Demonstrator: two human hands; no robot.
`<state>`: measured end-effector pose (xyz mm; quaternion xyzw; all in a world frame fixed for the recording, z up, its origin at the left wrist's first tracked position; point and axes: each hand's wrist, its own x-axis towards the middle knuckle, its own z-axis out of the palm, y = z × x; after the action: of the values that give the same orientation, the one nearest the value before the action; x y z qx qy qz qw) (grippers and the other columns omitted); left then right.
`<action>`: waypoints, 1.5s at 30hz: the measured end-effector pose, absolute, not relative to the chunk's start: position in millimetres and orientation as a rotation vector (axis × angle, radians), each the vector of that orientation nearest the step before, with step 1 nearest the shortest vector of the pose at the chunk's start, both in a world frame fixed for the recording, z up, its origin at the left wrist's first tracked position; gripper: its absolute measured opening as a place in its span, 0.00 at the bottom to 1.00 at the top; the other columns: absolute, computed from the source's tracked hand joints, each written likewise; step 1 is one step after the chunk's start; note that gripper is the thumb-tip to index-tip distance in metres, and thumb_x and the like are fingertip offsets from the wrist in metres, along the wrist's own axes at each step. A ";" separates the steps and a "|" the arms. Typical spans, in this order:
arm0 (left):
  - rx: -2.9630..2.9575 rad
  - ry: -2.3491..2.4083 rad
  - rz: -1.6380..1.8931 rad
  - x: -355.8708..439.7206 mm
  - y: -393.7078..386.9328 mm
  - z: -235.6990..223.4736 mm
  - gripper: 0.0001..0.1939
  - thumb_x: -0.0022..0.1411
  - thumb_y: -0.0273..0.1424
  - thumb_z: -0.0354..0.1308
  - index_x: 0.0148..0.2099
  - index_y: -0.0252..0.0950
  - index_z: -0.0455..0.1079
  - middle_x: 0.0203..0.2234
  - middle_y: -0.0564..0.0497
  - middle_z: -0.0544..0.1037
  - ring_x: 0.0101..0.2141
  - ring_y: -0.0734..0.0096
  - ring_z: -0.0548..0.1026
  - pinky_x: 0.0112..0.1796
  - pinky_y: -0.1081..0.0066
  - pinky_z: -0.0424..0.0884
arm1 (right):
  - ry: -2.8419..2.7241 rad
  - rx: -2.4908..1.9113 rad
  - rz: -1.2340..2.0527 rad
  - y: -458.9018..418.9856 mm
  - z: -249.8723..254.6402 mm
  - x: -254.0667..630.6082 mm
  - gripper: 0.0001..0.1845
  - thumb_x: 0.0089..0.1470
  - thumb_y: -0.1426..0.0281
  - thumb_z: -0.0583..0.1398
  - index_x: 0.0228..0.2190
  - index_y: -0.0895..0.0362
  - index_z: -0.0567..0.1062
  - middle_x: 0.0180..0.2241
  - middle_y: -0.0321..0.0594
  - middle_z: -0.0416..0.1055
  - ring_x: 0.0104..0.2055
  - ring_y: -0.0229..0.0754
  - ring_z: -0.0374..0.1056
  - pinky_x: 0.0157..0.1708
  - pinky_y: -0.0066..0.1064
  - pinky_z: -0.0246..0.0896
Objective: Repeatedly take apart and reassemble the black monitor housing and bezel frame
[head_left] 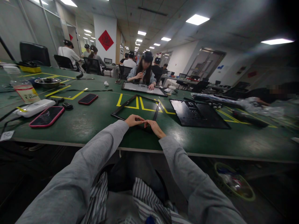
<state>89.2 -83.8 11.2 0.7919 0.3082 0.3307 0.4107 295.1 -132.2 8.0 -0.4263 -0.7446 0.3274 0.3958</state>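
A thin black monitor frame, with nothing inside its opening, lies on the green table in front of me. My left hand is closed on its near side, thumb and fingers pinched together. Fingertips almost touching it, my right hand grips the same near side close to the right corner. Both hands partly hide that edge. To the right rests a black back panel with cut-outs in it.
Phones, a white power bank, a bottle and a metal bowl stand at the left. Across the table a co-worker touches a flat panel. Plastic-wrapped parts lie at the right; a basket sits below.
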 end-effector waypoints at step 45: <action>2.362 0.914 1.100 92.5 -85.1 -0.8 0.13 0.62 0.42 0.62 0.41 0.39 0.80 0.36 0.51 0.80 0.31 0.73 0.75 0.34 0.73 0.70 | -1.861 -1.099 0.945 -133.5 13.7 294.4 0.23 0.61 0.62 0.48 0.37 0.59 0.80 0.30 0.41 0.76 0.36 0.41 0.68 0.43 0.33 0.61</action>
<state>92.5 -85.1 -0.8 0.8399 0.3251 0.3912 0.1890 294.4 -133.5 13.7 -0.4307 -0.7292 0.3703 0.3815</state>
